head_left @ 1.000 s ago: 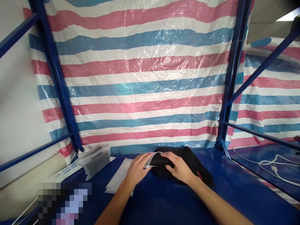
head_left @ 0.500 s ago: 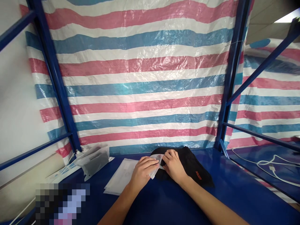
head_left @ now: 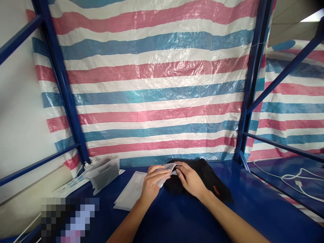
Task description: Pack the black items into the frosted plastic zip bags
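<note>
Plastic bag [head_left: 171, 168] in left fingers [head_left: 162, 173], right fingers [head_left: 184, 166] at its edge

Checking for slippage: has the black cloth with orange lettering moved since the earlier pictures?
No; the black cloth shows no shift against the right blue metal post.

Left hand [head_left: 153, 183] gripping a translucent bag [head_left: 170, 167], right hand [head_left: 190, 178] at its edge
Black cloth [head_left: 204, 172] with orange lettering [head_left: 216, 190]; white packets [head_left: 130, 192] on the blue table [head_left: 182, 222]; striped sheet [head_left: 152, 84] behind.
</note>
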Demonstrator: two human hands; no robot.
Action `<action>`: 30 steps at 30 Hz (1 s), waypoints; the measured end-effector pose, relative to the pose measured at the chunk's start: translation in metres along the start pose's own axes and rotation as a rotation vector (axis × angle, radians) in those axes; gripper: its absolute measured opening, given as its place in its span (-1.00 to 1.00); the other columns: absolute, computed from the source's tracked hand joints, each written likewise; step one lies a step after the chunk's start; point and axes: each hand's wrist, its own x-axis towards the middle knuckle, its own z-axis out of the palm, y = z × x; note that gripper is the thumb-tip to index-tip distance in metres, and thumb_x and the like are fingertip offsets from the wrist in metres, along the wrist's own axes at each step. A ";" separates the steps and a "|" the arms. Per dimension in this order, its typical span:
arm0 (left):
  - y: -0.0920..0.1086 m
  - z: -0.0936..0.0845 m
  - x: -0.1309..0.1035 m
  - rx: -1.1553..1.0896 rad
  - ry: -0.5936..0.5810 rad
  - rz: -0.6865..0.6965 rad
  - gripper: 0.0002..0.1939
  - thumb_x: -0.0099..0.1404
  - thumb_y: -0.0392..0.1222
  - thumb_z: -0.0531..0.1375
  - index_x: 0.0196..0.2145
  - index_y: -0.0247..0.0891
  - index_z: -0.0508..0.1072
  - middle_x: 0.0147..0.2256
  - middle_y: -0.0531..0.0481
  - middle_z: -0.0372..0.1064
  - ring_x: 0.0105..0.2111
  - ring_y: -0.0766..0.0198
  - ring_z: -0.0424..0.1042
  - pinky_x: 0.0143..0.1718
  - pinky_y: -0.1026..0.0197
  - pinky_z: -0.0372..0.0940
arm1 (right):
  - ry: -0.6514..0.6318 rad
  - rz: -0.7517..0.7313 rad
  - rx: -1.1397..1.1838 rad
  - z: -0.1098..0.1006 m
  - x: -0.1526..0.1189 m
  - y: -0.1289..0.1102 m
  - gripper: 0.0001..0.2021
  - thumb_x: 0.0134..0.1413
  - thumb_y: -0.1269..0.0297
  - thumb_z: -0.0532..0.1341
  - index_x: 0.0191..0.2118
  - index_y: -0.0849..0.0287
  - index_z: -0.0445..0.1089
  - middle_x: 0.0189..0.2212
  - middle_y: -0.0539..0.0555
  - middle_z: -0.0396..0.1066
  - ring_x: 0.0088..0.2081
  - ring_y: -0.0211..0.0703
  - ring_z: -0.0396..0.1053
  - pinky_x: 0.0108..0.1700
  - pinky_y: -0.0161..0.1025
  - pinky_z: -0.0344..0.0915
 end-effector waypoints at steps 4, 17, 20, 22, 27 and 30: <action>-0.007 -0.001 -0.003 0.057 -0.021 -0.130 -0.73 0.54 -0.20 0.27 0.11 -0.01 0.66 0.09 -0.07 0.63 0.16 -0.03 0.51 0.16 -0.18 0.48 | 0.104 0.066 0.041 -0.011 -0.001 0.015 -0.66 0.55 0.28 0.02 0.14 0.08 0.53 0.11 0.20 0.54 0.09 0.08 0.56 0.21 0.08 0.52; -0.004 0.003 -0.018 -0.216 0.029 -0.562 -0.78 0.45 -0.01 0.34 -0.10 -0.17 0.68 -0.16 -0.11 0.68 -0.20 0.07 0.68 -0.18 0.10 0.60 | 0.128 -0.232 -0.106 -0.008 -0.006 -0.018 -0.62 0.46 0.29 0.24 0.31 -0.04 0.39 0.17 0.17 0.50 0.36 0.24 0.27 0.39 0.39 0.22; 0.003 0.003 -0.016 -0.163 -0.003 -0.441 -0.82 0.48 -0.09 0.30 -0.22 -0.17 0.68 -0.16 -0.11 0.66 -0.18 0.10 0.66 -0.13 0.10 0.57 | 0.076 -0.303 -0.077 0.000 -0.003 -0.030 -0.64 0.49 0.30 0.23 0.29 -0.09 0.43 0.09 0.10 0.57 0.30 0.18 0.34 0.41 0.40 0.18; 0.007 0.003 -0.014 -0.130 -0.005 -0.409 -0.83 0.49 -0.12 0.29 -0.23 -0.17 0.67 -0.19 -0.09 0.66 -0.22 0.13 0.65 -0.15 0.11 0.54 | 0.048 -0.313 -0.067 0.002 -0.001 -0.032 -0.67 0.50 0.34 0.20 0.24 -0.11 0.47 0.01 0.06 0.61 0.23 0.15 0.38 0.42 0.40 0.16; 0.006 -0.002 -0.010 -0.120 0.012 -0.494 -0.81 0.49 -0.07 0.29 -0.25 -0.17 0.65 -0.16 -0.09 0.66 -0.21 0.11 0.63 -0.24 0.15 0.47 | 0.021 -0.257 -0.117 -0.015 0.003 -0.012 -0.70 0.48 0.37 0.16 0.18 -0.07 0.50 -0.01 0.06 0.62 0.19 0.16 0.40 0.42 0.40 0.12; -0.004 -0.011 -0.009 -0.148 0.106 -0.634 -0.74 0.47 0.03 0.30 -0.27 -0.18 0.60 -0.18 -0.09 0.66 -0.21 0.10 0.62 -0.28 0.18 0.42 | 0.056 -0.161 -0.162 -0.030 0.002 0.012 -0.75 0.50 0.33 0.13 0.09 -0.04 0.52 -0.04 0.08 0.61 0.15 0.17 0.41 0.40 0.39 0.13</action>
